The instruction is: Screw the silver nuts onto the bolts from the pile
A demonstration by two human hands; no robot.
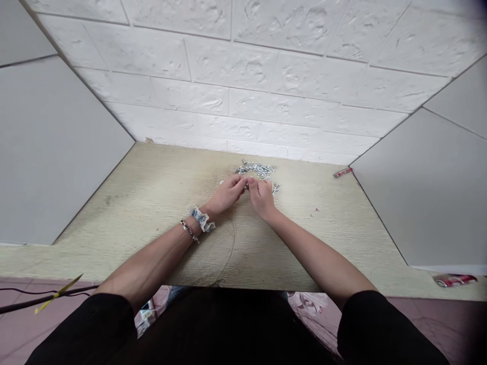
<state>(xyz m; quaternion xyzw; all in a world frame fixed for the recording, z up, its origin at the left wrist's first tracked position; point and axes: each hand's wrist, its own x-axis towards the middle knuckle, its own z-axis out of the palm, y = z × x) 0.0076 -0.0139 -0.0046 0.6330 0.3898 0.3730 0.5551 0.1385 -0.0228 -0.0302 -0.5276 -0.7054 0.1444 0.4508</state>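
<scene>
My left hand (pixel 228 193) and my right hand (pixel 261 195) meet over the wooden table, thumbs and fingertips pinched together. A tiny shiny bit shows between the fingertips, too small to name. Just beyond the hands lies a pile of silvery bolts, nuts and washers (pixel 260 170). A few loose screws (pixel 276 189) rest to the right of my right hand. A small pale piece (pixel 221 182) lies beside my left hand, partly hidden by it. On my left wrist are a ruffled scrunchie (pixel 202 219) and a chain bracelet (pixel 189 230).
White brick-patterned wall (pixel 247 96) stands behind the table (pixel 152 177). Grey panels (pixel 61 152) flank both sides. One red and silver battery-like cylinder (pixel 343 173) lies by the right panel, another (pixel 455 281) near the front right edge. A black cable (pixel 49 296) with a yellow tie is at lower left.
</scene>
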